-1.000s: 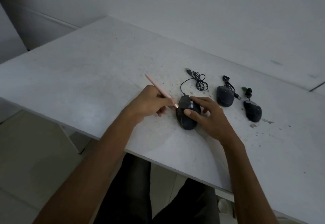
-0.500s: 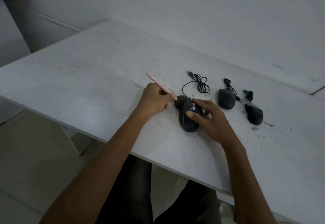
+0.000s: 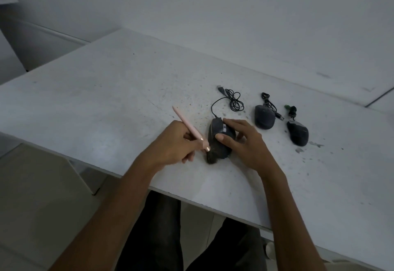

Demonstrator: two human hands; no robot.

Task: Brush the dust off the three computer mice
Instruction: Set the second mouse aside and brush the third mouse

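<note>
Mouse (image 3: pixel 215 129), long axis up-frame, gripped by my right hand (image 3: pixel 247 145); left hand (image 3: pixel 173 145) pinches brush (image 3: pixel 185 121) at its lower-left end.

You sat in a plain, dim room: white wall (image 3: pixel 234 15), dusty speckled table (image 3: pixel 106 100), pale tiled floor (image 3: pixel 32 196) — office or home, unclear.

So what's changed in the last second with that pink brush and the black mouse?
The left hand, gripping the slim pink-handled brush, has drawn its dark bristles down the left side of the black wired mouse, from the cable end to its near end. The right hand keeps holding that mouse; the middle dark mouse and the right-hand dark mouse lie unmoved.
</note>
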